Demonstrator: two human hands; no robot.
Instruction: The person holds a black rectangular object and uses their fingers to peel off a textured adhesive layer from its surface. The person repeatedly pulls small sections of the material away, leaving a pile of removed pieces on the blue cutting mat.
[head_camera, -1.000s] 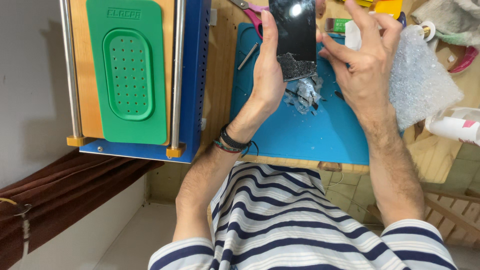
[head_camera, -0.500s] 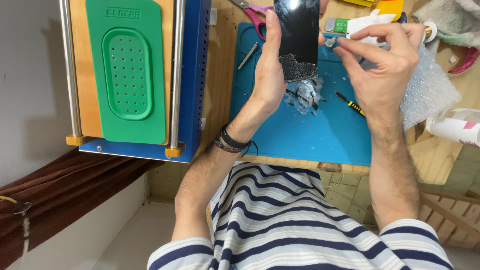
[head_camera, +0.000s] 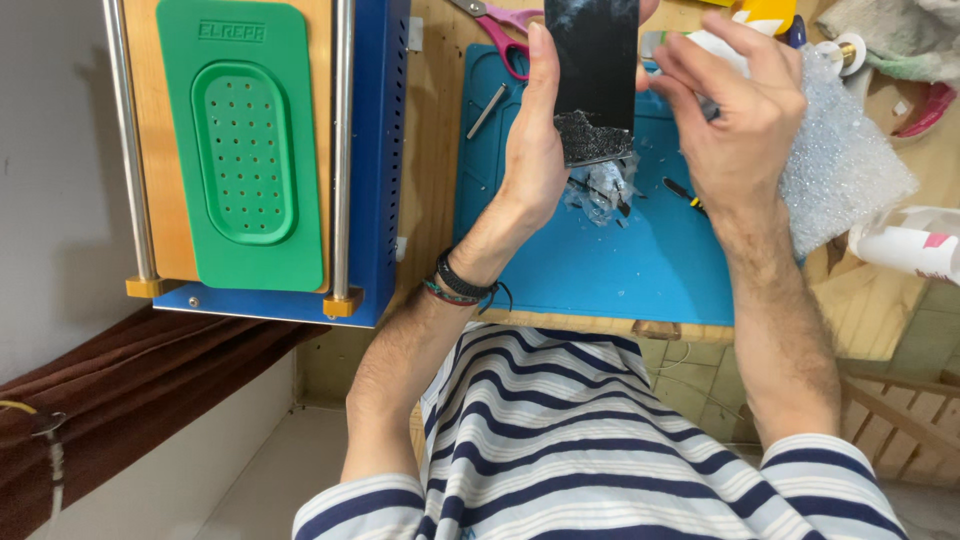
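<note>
My left hand (head_camera: 535, 150) grips a dark phone screen panel (head_camera: 592, 70) upright over the blue work mat (head_camera: 620, 260), fingers closed around its left edge with the thumb along the side; the fingertips behind the panel are hidden from me. The panel's top runs out of the picture, and its lower end is a rough patch of crushed, grey glass. My right hand (head_camera: 740, 120) sits just beside the panel's right edge, fingers curled loosely. It may be pinching something small, but the knuckles cover it and I cannot tell. Under the panel lies a little heap of broken glass shards (head_camera: 600, 190) on the mat, and a thin dark tool (head_camera: 680, 190) pokes out from beneath my right wrist (most of it is covered). Pink-handled scissors (head_camera: 500, 25) are cut off at the top edge. A sheet of bubble wrap (head_camera: 845, 165) lies right of the mat, and a green perforated pad (head_camera: 245, 150) sits on a blue-framed machine at left.
</note>
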